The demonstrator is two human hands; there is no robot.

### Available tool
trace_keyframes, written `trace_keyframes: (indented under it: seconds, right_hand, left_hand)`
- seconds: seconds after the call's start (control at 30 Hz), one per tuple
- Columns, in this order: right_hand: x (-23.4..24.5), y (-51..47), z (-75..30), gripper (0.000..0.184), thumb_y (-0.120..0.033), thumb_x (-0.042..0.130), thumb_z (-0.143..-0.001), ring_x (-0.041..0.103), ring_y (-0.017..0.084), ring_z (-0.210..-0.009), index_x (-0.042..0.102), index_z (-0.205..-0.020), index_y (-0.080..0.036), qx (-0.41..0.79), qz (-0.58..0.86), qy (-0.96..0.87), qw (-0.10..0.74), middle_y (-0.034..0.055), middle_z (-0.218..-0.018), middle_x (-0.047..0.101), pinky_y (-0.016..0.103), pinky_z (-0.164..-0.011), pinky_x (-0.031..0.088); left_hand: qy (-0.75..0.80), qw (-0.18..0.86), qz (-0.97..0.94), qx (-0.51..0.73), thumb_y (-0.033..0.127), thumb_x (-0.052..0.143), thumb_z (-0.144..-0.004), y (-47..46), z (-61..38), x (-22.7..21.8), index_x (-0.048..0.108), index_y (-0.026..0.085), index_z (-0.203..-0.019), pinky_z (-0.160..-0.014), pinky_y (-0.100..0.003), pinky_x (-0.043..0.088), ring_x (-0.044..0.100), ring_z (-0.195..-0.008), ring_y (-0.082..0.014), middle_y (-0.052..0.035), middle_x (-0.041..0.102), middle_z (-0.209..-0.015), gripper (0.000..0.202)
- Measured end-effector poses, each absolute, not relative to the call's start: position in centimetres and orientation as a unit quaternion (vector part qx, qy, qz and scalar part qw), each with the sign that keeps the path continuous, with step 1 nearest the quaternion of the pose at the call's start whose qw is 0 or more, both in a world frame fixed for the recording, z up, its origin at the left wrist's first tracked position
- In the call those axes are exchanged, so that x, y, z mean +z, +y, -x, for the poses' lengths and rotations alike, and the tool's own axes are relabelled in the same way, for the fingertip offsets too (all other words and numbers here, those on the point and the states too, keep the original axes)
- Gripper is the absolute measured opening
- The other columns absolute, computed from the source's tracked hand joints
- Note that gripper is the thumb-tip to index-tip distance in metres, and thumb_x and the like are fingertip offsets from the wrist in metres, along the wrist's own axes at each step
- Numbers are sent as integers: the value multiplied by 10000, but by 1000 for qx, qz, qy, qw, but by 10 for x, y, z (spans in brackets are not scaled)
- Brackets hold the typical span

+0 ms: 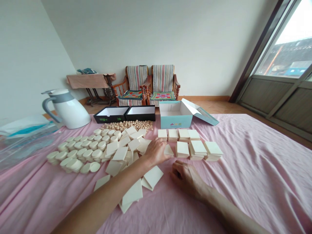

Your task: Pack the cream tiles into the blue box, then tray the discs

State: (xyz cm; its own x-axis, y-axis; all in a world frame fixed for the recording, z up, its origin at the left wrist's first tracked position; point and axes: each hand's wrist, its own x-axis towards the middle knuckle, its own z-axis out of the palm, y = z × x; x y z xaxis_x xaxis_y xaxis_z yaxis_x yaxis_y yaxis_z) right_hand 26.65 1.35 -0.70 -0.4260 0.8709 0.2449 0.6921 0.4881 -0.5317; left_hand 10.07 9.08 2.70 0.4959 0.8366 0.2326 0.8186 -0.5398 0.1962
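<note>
My left hand [157,152] reaches across the loose heap, its fingers closed on a pale square wooden piece [168,150] at the near left end of the square stacks. My right hand [184,175] rests on the cloth just in front of those stacks, fingers curled in and nothing visible in them. Neat stacks of square pieces [198,148] stand beyond it in two rows. Under and around my left forearm lies a jumbled heap of square wooden pieces [120,153]. Rows of stacked round wooden discs [87,153] stand left of the heap.
Small wooden beads [129,124] lie spread behind the heap. Two black boxes [110,119] and a light blue box [175,122] line the far edge, its lid [203,113] leaning alongside. A white jug [70,110] stands at left on the wrinkled pink cloth [255,169], near clear plastic [26,139].
</note>
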Motion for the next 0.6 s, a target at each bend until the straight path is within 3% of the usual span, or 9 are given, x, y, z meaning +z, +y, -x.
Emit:
trace_keyframes:
  seconds: [0.3, 0.47, 0.6]
  right_hand:
    - [-8, 13, -267, 190, -118, 454, -760, 372, 84, -547, 378, -598, -180, 176, 473, -826, 250, -20, -626, 473, 230, -517, 203]
    - [-5, 13, -267, 184, -130, 459, -763, 382, 88, -550, 391, -600, -180, 180, 475, -825, 247, -16, -635, 488, 233, -517, 209]
    - [-3, 12, -267, 190, -135, 453, -771, 376, 86, -545, 381, -601, -182, 180, 478, -823, 248, -17, -630, 482, 234, -516, 203]
  left_hand:
    - [446, 53, -882, 142, 475, 744, -637, 96, -104, 24, 637, 145, -1024, -887, -395, 453, 571, -988, -289, -121, 651, -1025, 520]
    - [435, 64, -886, 148, 465, 756, -638, 93, -95, 37, 587, 172, -1122, -948, -369, 425, 553, -1079, -267, -99, 640, -1106, 590]
    - [457, 64, -877, 134, 328, 676, -747, 82, -71, 50, 614, 188, -1015, -798, -315, 482, 625, -885, -215, -59, 670, -947, 309]
